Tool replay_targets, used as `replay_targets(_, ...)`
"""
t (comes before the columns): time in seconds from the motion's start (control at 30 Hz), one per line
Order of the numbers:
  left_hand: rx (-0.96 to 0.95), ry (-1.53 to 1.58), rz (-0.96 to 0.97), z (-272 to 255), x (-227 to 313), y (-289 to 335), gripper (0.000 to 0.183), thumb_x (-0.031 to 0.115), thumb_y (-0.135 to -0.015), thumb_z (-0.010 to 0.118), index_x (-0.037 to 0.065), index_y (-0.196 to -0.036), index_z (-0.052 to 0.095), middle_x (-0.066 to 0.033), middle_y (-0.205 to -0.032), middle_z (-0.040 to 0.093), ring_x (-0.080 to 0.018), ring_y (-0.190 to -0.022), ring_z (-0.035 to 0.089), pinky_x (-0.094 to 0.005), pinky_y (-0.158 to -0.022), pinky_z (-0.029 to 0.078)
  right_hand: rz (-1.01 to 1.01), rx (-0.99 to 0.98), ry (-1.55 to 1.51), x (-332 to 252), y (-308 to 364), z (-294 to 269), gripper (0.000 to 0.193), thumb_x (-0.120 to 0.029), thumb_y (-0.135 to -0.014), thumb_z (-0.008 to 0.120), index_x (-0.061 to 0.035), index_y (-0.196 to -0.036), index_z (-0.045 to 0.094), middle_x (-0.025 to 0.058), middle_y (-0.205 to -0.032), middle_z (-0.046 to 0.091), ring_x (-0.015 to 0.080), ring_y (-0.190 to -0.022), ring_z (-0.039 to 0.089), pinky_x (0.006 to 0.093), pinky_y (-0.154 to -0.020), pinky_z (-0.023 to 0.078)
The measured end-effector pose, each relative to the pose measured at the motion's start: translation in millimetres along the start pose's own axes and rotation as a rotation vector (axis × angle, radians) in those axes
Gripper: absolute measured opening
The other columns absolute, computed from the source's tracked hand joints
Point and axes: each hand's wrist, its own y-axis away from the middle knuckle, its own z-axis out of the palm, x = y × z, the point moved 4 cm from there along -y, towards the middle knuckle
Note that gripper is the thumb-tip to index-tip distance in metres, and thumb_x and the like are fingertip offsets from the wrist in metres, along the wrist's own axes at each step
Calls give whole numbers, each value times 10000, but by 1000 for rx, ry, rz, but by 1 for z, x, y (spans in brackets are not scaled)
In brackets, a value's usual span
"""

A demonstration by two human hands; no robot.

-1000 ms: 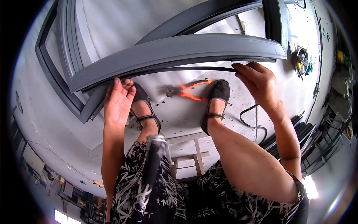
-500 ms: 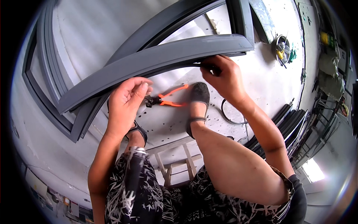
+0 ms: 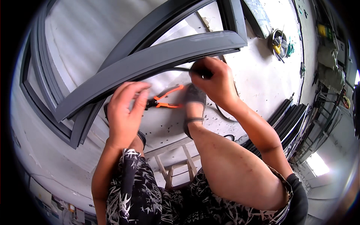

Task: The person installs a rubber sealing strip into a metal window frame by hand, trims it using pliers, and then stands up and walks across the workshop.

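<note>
A grey window frame (image 3: 150, 60) lies across the view in front of me, its near bar running from lower left to upper right. My right hand (image 3: 219, 82) is closed on a thin black rubber seal strip (image 3: 173, 69) just below that bar. The strip curves leftward from my fingers to the underside of the bar, and its tail seems to hang down behind my wrist. By the left part of the bar, my left hand (image 3: 125, 112) has its fingers stretched and thumb apart, holding nothing visible. Orange-handled cutters (image 3: 168, 105) lie on the floor between my hands, their jaws partly behind my left hand.
My shoe (image 3: 195, 94) stands beside the cutters. Black strips (image 3: 287, 125) lie in a bundle at the right. A round container (image 3: 279, 45) with tools sits at the upper right. A wooden stool (image 3: 176, 164) is between my legs, and black scraps dot the floor.
My right hand has drawn down and left, and the strip now bows away from the bar. My left hand has dropped slightly, its fingers lifting off. The whole view has shifted a little.
</note>
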Motion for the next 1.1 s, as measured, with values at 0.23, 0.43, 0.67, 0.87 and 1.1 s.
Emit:
replay_targets(0.23,-128,-356,442,21,22,2,210,91,-798,674,59,-1005,652,-107,-1017,634,-304,-961,591,-413,-921,440,84,-439,-231,-34,31,11,178,-50,-711,707,1,-877,668,111,-773,668,180,-702,658,301,-666,532)
replay_targets(0.43,-270,64,169,22,4,7,153,34,-791,684,8,-933,633,-73,-884,622,-230,-838,611,-315,-773,486,206,-500,-359,-37,32,22,208,-50,-717,724,-3,-913,673,115,-858,679,195,-757,662,294,-682,534)
replay_targets(0.67,-101,263,-157,14,-24,8,26,19,-884,598,4,-897,581,22,-766,536,-42,-662,487,-202,-603,407,-1096,-27,144,-57,58,32,223,-118,-621,668,-89,-841,646,35,-910,605,195,-777,609,306,-663,531)
replay_targets(0.87,-96,517,-430,8,-41,16,68,79,-922,571,19,-951,579,65,-773,508,3,-627,383,-170,-544,315,-772,-376,604,37,62,141,431,-203,-790,559,-36,-1186,576,101,-1166,559,245,-1094,515,378,-931,429)
replay_targets(1.1,-85,628,-516,-2,-32,19,72,108,-931,571,36,-927,572,51,-740,518,-26,-638,460,-190,-581,388,-519,-517,565,31,52,159,281,-137,-755,588,-60,-1024,602,79,-943,576,255,-965,567,387,-800,455)
